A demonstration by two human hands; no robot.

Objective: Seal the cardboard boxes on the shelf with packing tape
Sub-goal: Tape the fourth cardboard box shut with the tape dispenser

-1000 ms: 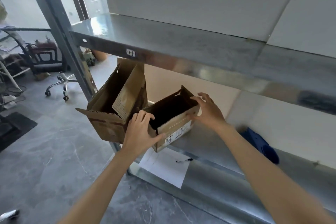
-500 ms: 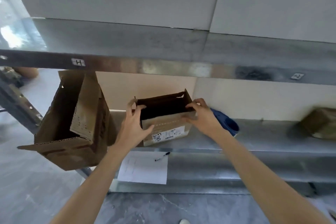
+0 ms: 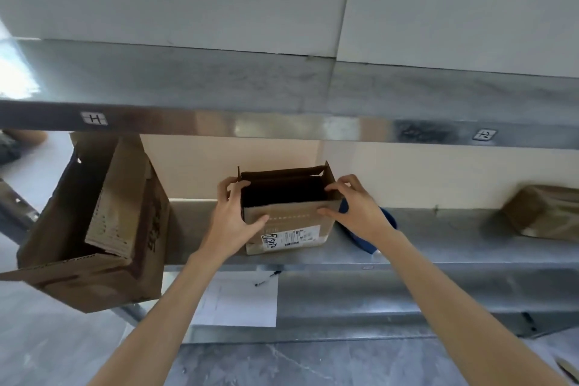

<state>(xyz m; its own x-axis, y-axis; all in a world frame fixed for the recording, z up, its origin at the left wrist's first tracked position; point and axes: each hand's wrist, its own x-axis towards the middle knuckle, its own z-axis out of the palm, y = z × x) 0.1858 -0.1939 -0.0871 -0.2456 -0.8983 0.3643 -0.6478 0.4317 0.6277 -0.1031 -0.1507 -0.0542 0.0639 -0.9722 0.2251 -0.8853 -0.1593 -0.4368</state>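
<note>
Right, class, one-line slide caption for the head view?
Left hand and right hand grip the open small box on the metal shelf.

The small box (image 3: 288, 219) is plain brown cardboard with a near-black inside. A faint dotted line crosses its front above a white label (image 3: 289, 236) printed in black, with a black handwritten scrawl. The large box (image 3: 94, 229) is a darker brown, with dark lettering down one side and rows of small dots on a paler flap. The shelf (image 3: 438, 247) is shiny, mottled grey metal. A white tag (image 3: 94, 118) above is marked in black. A blue object (image 3: 390, 221) shows beside the small box. The paper sheet (image 3: 247, 304) is white and the pen (image 3: 268, 278) black. The floor (image 3: 313, 363) is grey with pale veins.
</note>
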